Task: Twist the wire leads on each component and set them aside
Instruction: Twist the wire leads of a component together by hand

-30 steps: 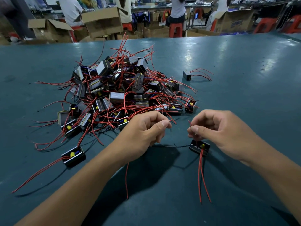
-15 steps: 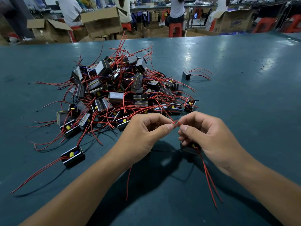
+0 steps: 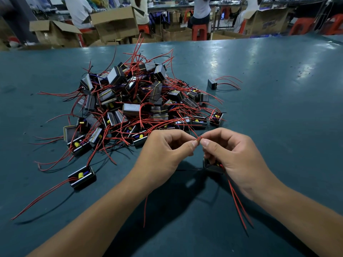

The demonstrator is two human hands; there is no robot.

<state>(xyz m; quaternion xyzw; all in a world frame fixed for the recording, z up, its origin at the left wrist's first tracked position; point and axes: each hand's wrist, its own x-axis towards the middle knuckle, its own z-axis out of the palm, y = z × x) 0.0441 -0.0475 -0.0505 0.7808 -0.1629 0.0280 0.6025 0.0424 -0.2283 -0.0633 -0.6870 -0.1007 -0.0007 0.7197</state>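
Above the counter (image 3: 278, 127), left hand (image 3: 163, 154) and right hand (image 3: 235, 156) both pinch red lead ends (image 3: 198, 139). Component (image 3: 209, 166) sits under the right grip, beside the pile (image 3: 141, 101)

table: teal top (image 3: 278, 127), glossy, light glare at far right
boxes: open cardboard boxes (image 3: 115, 23) on floor past far table edge, one more at left (image 3: 53, 32), one at right (image 3: 267, 21)
stools: red plastic (image 3: 199, 31), another far right (image 3: 304, 25)
people: seated in background, white shirts (image 3: 78, 10), backs turned
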